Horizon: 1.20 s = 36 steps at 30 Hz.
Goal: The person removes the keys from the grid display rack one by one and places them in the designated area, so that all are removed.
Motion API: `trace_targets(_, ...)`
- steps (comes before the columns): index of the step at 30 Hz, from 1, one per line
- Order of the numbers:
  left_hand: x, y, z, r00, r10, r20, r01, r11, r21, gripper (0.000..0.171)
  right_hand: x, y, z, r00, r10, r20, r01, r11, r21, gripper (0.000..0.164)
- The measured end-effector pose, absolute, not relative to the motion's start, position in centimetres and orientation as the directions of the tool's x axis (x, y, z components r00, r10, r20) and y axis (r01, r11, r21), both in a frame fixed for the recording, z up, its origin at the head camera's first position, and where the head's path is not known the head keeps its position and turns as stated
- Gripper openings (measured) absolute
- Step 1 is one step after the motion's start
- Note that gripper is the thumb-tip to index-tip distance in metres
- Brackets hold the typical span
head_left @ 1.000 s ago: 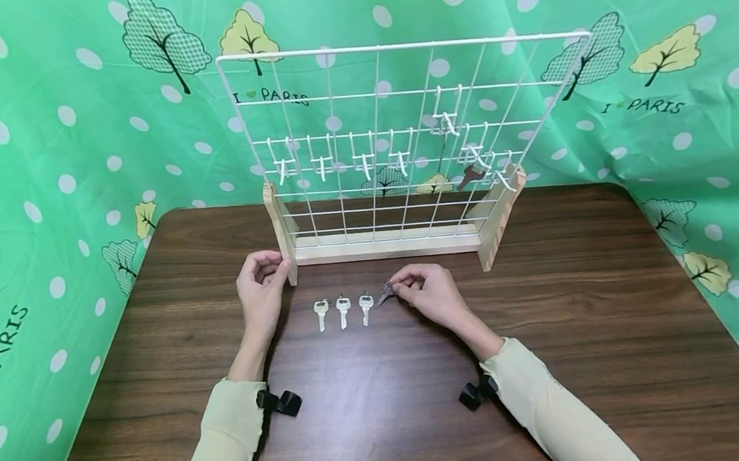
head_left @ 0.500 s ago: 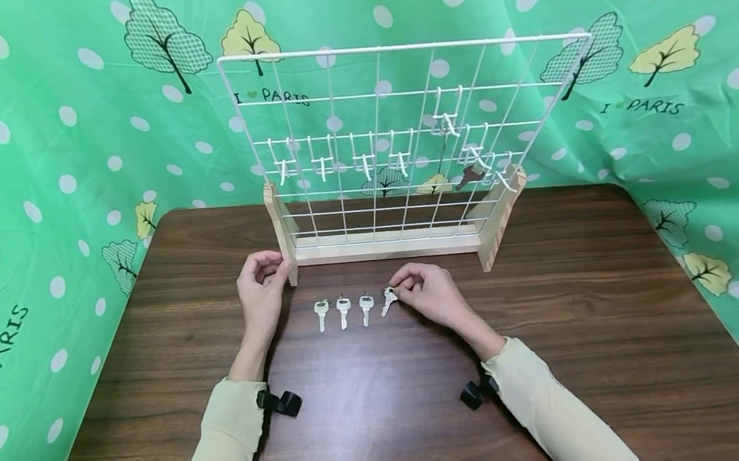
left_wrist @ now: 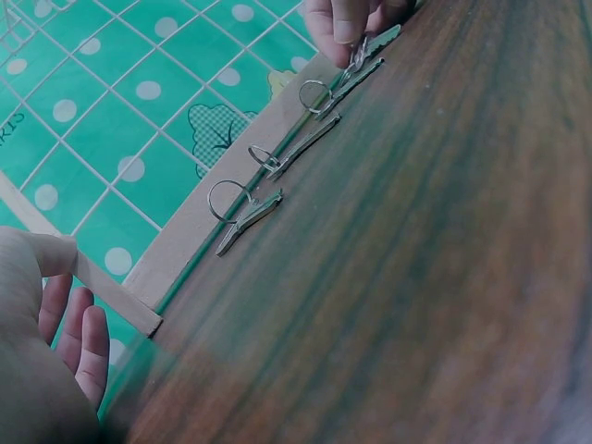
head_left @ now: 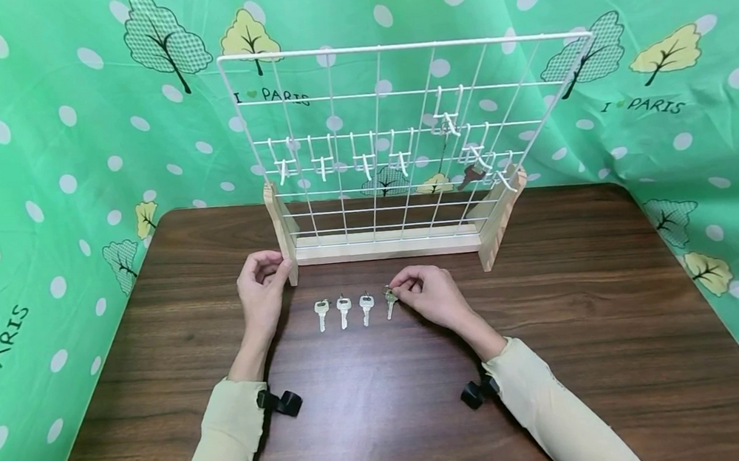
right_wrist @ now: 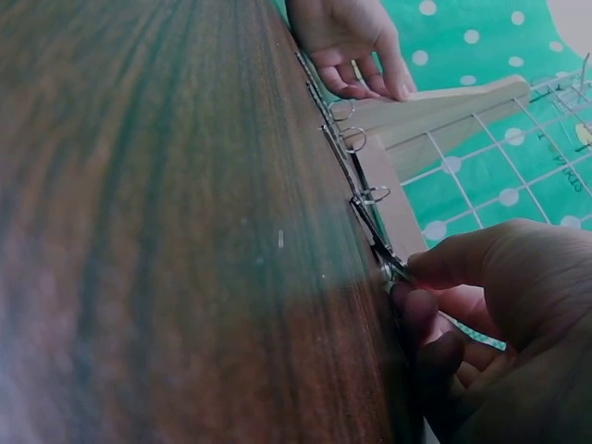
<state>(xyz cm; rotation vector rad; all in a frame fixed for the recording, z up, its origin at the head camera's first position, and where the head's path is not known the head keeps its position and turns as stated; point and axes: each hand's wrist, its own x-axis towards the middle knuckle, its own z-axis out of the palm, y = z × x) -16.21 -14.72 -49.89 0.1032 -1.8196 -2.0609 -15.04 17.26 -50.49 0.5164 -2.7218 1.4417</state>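
My right hand [head_left: 432, 295] pinches a key [head_left: 391, 307] by its head end between thumb and fingertips. The blade points toward me, low at the tabletop. To its left lie three more metal keys, a left one [head_left: 322, 317], a middle one [head_left: 344, 314] and a right one [head_left: 367, 312], each with a small ring. My left hand [head_left: 260, 289] touches the left wooden leg [head_left: 281, 231] of a white wire grid rack [head_left: 402, 48] with its thumb, its other fingers loosely bent. In the right wrist view, fingers partly hide the pinched key [right_wrist: 390, 261].
White hooks hang on the grid, among them a left hook [head_left: 283, 170] and an upper right hook [head_left: 447, 123]. A dark key [head_left: 472, 174] hangs at the right. The rack stands on a brown wooden table [head_left: 583, 299]. A green patterned cloth [head_left: 74, 214] surrounds it.
The pinched key has turned from slanting left to pointing nearly straight toward me, almost in line with the other keys. My right hand has barely shifted; the left stays at the leg.
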Motion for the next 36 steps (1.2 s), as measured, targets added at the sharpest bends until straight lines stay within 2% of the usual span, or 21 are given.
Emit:
trace_targets(7,-16.3,-14.6,-49.9,-0.920,-0.338,0.197,0.238,-0.084,0.968,0.021,-15.9,17.8,-52.2,-0.958,-0.254,0.137,-0.262,0.567,-0.781,0.007)
trace_targets(14,-16.4,-14.6,-49.9,-0.921,-0.335,0.199,0.238,-0.080,0.968,0.022,-14.3,16.9,-49.3,-0.955,-0.253,0.156,-0.273,0.536,-0.799,0.004)
trace_targets(20,-16.4,-14.7,-50.0,-0.923,-0.325,0.204,0.242,-0.080,0.967,0.022,-13.7,16.2,-47.9,-0.971,-0.231,0.065,-0.194,0.598,-0.778,0.020)
trace_targets(23,-16.4,-14.7,-50.0,-0.922,-0.330,0.203,0.241,-0.079,0.967,0.020,-13.8,16.3,-48.1,-0.967,-0.247,0.066,-0.208,0.608,-0.766,0.025)
trace_targets(30,-16.3,-14.7,-49.9,-0.921,-0.334,0.202,0.241,-0.078,0.967,0.019,-14.4,17.1,-49.8,-0.937,-0.319,0.146,-0.313,0.575,-0.756,0.026)
trace_targets(36,-16.2,-14.7,-49.8,-0.920,-0.339,0.197,0.235,-0.074,0.969,0.021,-13.9,16.5,-47.8,-0.946,-0.323,0.031,-0.233,0.612,-0.756,0.027)
